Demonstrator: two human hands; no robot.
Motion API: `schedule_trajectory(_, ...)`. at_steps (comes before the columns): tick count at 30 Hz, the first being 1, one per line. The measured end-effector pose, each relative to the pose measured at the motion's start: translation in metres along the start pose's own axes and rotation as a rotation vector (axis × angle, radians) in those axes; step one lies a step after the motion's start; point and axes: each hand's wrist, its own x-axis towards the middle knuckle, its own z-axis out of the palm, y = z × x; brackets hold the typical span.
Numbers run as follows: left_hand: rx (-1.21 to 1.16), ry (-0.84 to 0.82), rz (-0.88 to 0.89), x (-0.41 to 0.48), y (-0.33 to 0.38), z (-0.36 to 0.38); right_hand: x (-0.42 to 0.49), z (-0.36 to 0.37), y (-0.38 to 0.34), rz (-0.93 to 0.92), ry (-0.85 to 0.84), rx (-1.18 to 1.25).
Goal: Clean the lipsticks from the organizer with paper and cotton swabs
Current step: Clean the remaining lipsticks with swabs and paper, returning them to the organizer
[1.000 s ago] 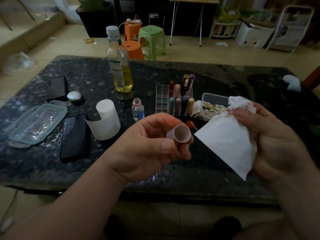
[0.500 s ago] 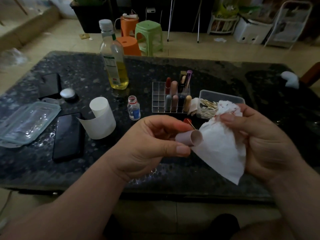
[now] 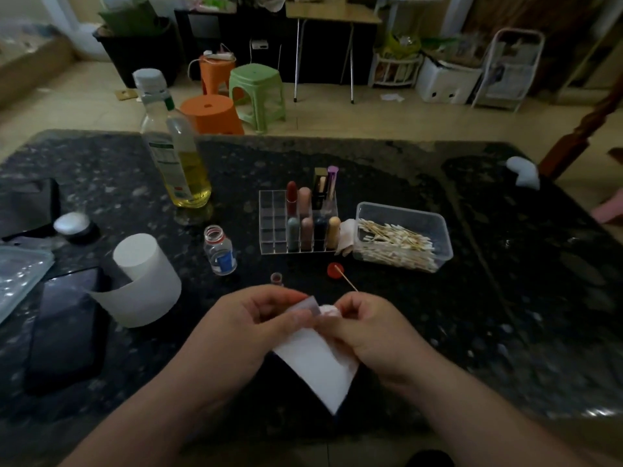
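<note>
My left hand point(image 3: 242, 328) holds a pale pink lipstick cap point(image 3: 308, 306) between thumb and fingers above the table's near edge. My right hand point(image 3: 367, 332) grips a white paper tissue point(image 3: 317, 365) and pushes a bunched part of it into the cap's open end. The rest of the tissue hangs down between both hands. The clear organizer point(image 3: 273, 224) stands behind, with several lipsticks point(image 3: 305, 203) in its right cells. A capless lipstick base point(image 3: 276, 278) stands just beyond my left hand. A plastic box of cotton swabs point(image 3: 401, 237) sits right of the organizer.
A bottle of yellow liquid point(image 3: 175, 153), a small open vial point(image 3: 219, 251), a red cap with a used swab point(image 3: 335, 270), a paper roll point(image 3: 145, 281), a phone point(image 3: 67, 325) and a clear lid point(image 3: 17, 274) lie on the dark stone table point(image 3: 505, 298).
Both hands have come together and moved away from me, lower over the table. The tissue, held apart from the cap before, is now pushed into the cap's opening.
</note>
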Motion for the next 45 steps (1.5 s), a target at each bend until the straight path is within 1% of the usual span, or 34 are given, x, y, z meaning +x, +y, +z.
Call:
schedule_trajectory(1,0.003,0.019,0.004,0.003,-0.001,0.001,0.007,-0.005,-0.002,-0.035,0.044,-0.083)
schedule_trajectory(4,0.035,-0.003,0.021,0.012,-0.005,0.002,0.034,-0.026,-0.005,-0.143,0.315,-0.353)
schedule_trajectory(6,0.048,-0.035,0.005,0.017,-0.008,0.003,0.052,-0.035,0.0,-0.19,0.418,-0.445)
schedule_trajectory(10,0.15,-0.09,0.0,0.025,-0.011,0.004,0.08,-0.036,0.023,-0.193,0.425,-0.645)
schedule_trajectory(13,0.173,-0.097,-0.011,0.033,-0.014,0.002,0.09,-0.032,0.027,-0.194,0.445,-0.697)
schedule_trajectory(16,0.15,-0.098,-0.016,0.04,-0.017,0.002,0.094,-0.029,0.025,-0.235,0.477,-0.705)
schedule_trajectory(19,0.184,-0.121,-0.003,0.041,-0.017,0.003,0.096,-0.025,0.021,-0.256,0.462,-0.68)
schedule_trajectory(24,0.154,-0.117,-0.019,0.04,-0.019,0.0,0.095,-0.025,0.011,-0.23,0.423,-0.608)
schedule_trajectory(26,0.084,-0.102,-0.033,0.039,-0.019,-0.002,0.09,-0.027,0.003,-0.234,0.406,-0.467)
schedule_trajectory(28,0.0,-0.107,-0.047,0.037,-0.017,-0.004,0.086,-0.031,-0.005,-0.21,0.356,-0.2)
schedule_trajectory(30,-0.04,-0.107,-0.048,0.036,-0.018,-0.006,0.083,-0.035,-0.01,-0.146,0.275,0.085)
schedule_trajectory(31,-0.049,-0.109,-0.05,0.035,-0.018,-0.006,0.083,-0.037,-0.011,-0.12,0.252,0.169)
schedule_trajectory(33,-0.057,-0.122,-0.068,0.033,-0.018,-0.005,0.084,-0.039,-0.009,-0.101,0.253,0.229)
schedule_trajectory(35,-0.029,-0.135,-0.078,0.033,-0.018,-0.003,0.089,-0.037,-0.003,-0.112,0.298,0.18)
schedule_trajectory(39,0.004,-0.159,-0.076,0.033,-0.016,0.0,0.095,-0.034,0.005,-0.141,0.375,-0.053)
schedule_trajectory(42,0.009,-0.163,-0.079,0.034,-0.016,0.001,0.095,-0.035,0.004,-0.158,0.394,-0.172)
schedule_trajectory(45,-0.025,-0.157,-0.096,0.035,-0.013,0.004,0.094,-0.034,0.004,-0.19,0.408,-0.381)
